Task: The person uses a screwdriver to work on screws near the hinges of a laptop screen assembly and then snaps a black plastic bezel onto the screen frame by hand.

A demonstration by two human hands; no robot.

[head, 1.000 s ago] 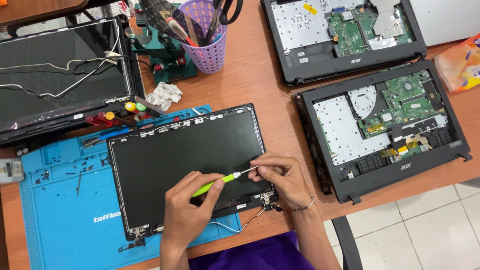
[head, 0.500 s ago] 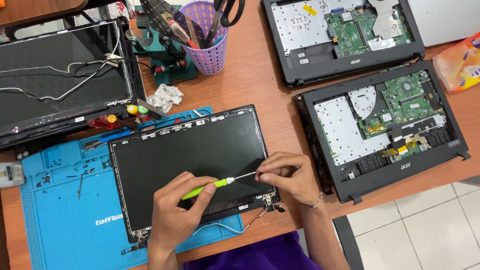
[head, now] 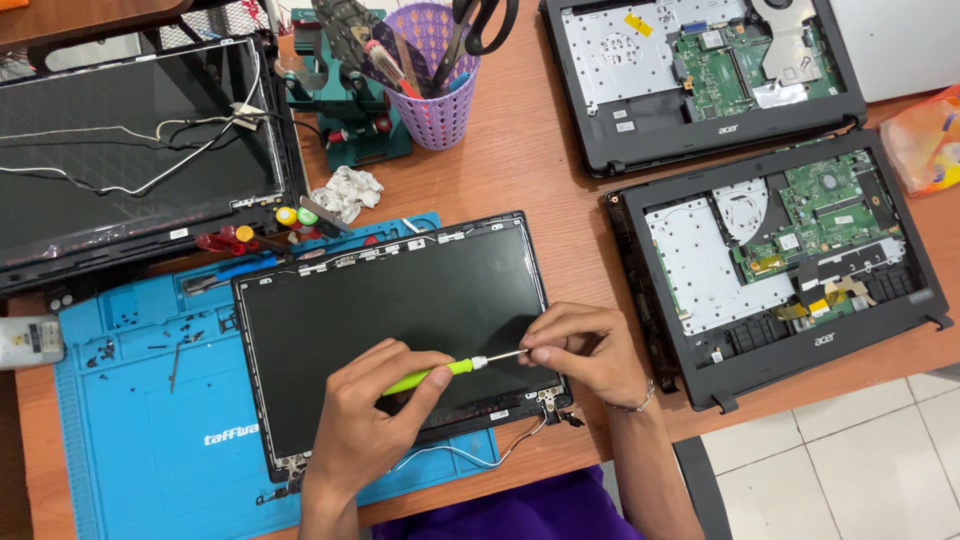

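A green-handled screwdriver (head: 440,372) lies almost level above the lower right part of a laptop screen panel (head: 390,320), its thin metal shaft pointing right. The left hand (head: 365,425) is curled closed around the green handle, while the right hand (head: 585,350) pinches the tip of the shaft between closed fingertips, just above the panel's lower right corner. The panel rests partly on a blue work mat (head: 140,420) near the front edge of the wooden tabletop (head: 530,170), with loose wires trailing from its bottom edge and small screws scattered over the mat to its left. Behind the mat sit a crumpled white cloth (head: 345,190) and a few coloured screwdriver handles. At the back left lies another screen assembly (head: 130,150) with its cables showing; beside it stands a purple tool cup (head: 440,95) holding scissors. Towards the right edge two opened laptop bases (head: 790,250) show their green circuit boards.
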